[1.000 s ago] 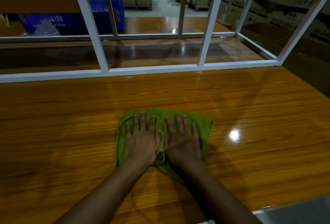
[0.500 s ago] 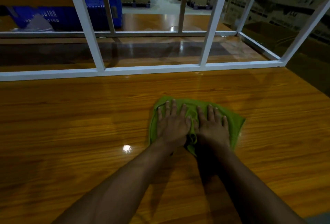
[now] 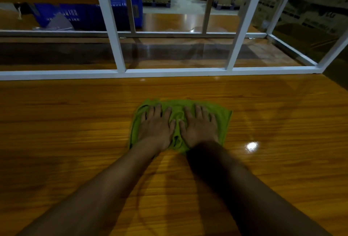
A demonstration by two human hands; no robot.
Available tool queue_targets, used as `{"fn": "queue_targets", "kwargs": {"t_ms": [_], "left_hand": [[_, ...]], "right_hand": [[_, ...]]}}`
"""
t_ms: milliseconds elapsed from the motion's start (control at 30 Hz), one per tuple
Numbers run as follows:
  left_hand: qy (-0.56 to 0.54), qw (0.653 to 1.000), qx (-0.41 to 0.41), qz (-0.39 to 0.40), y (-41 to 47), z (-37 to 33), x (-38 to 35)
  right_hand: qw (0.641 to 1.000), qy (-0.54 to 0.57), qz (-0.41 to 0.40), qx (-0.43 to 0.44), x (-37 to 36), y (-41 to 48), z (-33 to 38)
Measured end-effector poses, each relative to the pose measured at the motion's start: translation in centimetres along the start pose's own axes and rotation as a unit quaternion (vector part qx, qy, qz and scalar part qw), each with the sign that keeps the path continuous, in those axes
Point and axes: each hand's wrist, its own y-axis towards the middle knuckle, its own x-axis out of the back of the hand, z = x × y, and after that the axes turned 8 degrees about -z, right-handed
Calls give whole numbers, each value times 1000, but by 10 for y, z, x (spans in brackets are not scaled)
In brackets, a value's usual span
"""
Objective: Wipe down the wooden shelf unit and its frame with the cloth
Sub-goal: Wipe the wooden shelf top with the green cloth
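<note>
A green cloth (image 3: pixel 223 119) lies flat on the glossy wooden shelf surface (image 3: pixel 75 122), near its middle. My left hand (image 3: pixel 156 128) presses on the cloth's left half with straight fingers. Beside it, my right hand (image 3: pixel 199 126) presses flat on the right half, thumbs almost touching. The cloth bunches a little between the two hands. The white metal frame (image 3: pixel 120 60) rises from the far edge of the shelf, with upright posts and low rails.
Behind the frame a second wooden surface (image 3: pixel 169 23) runs across. Blue plastic crates (image 3: pixel 90 15) stand at the back left. Stacked cardboard boxes (image 3: pixel 310 15) fill the back right. The shelf's right edge drops off at the far right.
Both hands slid the cloth right across the shelf and farther from me, then kept it at roughly that distance; the view has shifted, so the frame posts now sit further right.
</note>
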Motion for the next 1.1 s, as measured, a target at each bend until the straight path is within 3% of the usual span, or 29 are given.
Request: {"fn": "queue_targets", "kwargs": {"t_ms": [167,300,367,467,567,933,1100], "left_hand": [[25,991,-47,-123,-48,5,8],[5,988,-57,-144,-52,7,7],[-5,991,-53,-125,-47,9,5],[-28,998,-28,-38,-31,13,1],[-31,999,5,26,-3,16,-4],[-9,1000,-11,-3,60,-4,-11],[-38,999,-30,-4,72,-26,-15]], "right_hand": [[995,-11,-90,32,-1,-44,12],[993,-10,-113,28,-1,-48,17],[996,-4,-86,34,2,-43,20],[999,8,-8,36,2,-28,24],[999,7,5,33,-1,-9,26],[999,12,14,-35,-5,57,-8],[1000,-14,13,-20,-5,55,-27]]}}
